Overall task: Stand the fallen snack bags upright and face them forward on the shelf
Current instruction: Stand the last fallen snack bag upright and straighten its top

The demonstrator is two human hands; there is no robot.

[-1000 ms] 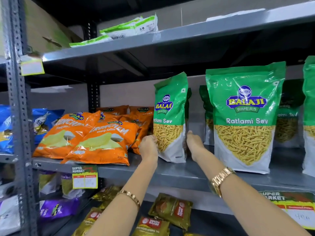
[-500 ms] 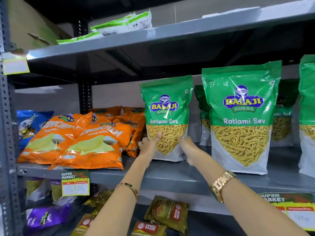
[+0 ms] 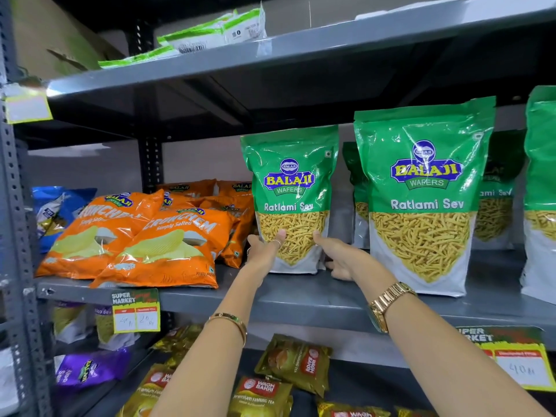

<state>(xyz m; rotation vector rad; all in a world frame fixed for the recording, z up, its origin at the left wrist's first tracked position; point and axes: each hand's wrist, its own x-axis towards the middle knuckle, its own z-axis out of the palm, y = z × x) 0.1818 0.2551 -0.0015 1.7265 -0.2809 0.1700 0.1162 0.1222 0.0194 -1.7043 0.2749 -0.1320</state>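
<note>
A green Ratlami Sev bag (image 3: pixel 290 188) stands upright on the grey middle shelf (image 3: pixel 301 299), its front turned toward me. My left hand (image 3: pixel 264 251) grips its lower left edge, thumb on the front. My right hand (image 3: pixel 340 257) holds its lower right edge, fingers spread low beside the base. A larger upright Ratlami Sev bag (image 3: pixel 424 200) stands just to the right, with more green bags (image 3: pixel 493 191) behind it. Orange Crunchem chip bags (image 3: pixel 162 245) lie flat in a pile to the left.
Blue bags (image 3: pixel 57 212) lie at the far left. The upper shelf (image 3: pixel 270 52) holds flat green-and-white packets (image 3: pixel 210 34). Below are tea packets (image 3: pixel 294 362), a purple bag (image 3: pixel 90 368) and price tags (image 3: pixel 135 311). A perforated steel upright (image 3: pixel 15 236) borders the left.
The green bag, turned edge-on a second ago, has been rotated to face forward and set back a little on the shelf. Both hands shifted with it to its lower corners.
</note>
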